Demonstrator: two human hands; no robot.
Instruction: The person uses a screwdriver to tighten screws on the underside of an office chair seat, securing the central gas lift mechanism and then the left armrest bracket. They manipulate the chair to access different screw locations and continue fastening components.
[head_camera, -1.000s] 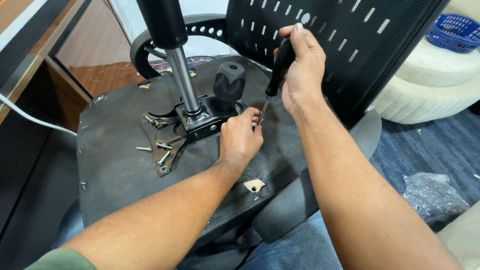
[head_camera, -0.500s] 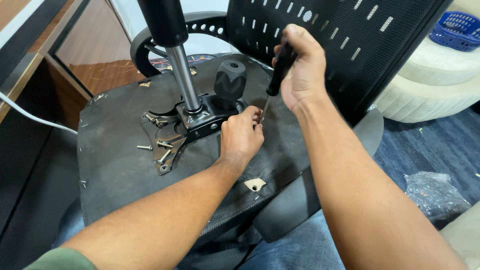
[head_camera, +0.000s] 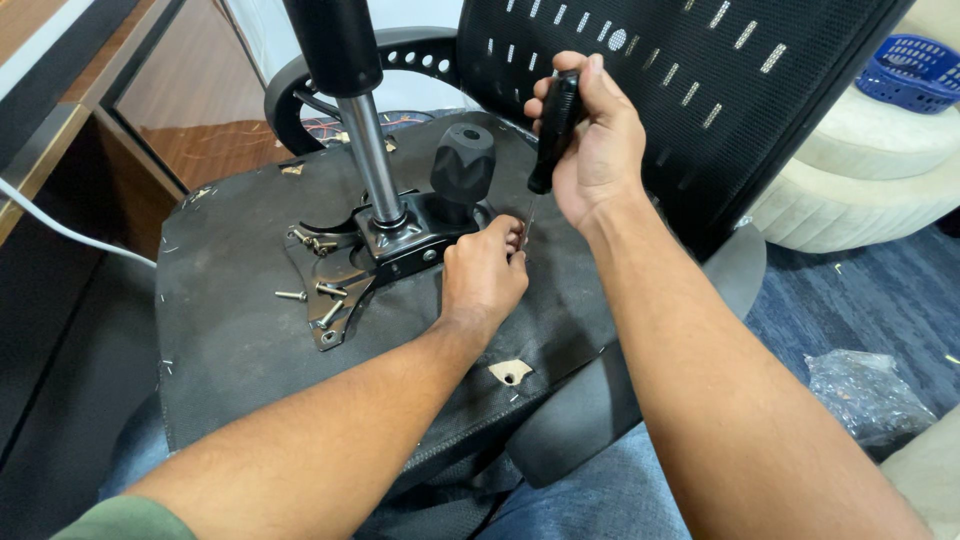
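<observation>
Upturned chair seat (head_camera: 250, 330) at centre, right hand (head_camera: 590, 140) gripping black screwdriver (head_camera: 553, 125), left hand (head_camera: 485, 270) pinched at its tip, blue carpet (head_camera: 860, 300) right, wooden cabinet (head_camera: 180, 110) upper left

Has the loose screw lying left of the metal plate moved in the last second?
No. The loose screw lies just off the metal plate's left edge on the chair seat underside, as before.

Screwdriver (head_camera: 553, 120): black handle, thin silver shaft. Seat underside (head_camera: 240, 330): dull black fabric. Mounting plate (head_camera: 335, 285): dark glossy metal; screws (head_camera: 325, 291) silver. Gas cylinder (head_camera: 372, 165): chrome below black sleeve. Backrest (head_camera: 690, 90): black mesh with pale slots. Basket (head_camera: 915, 65), upper right: blue. Carpet (head_camera: 860, 300): dark blue.
</observation>
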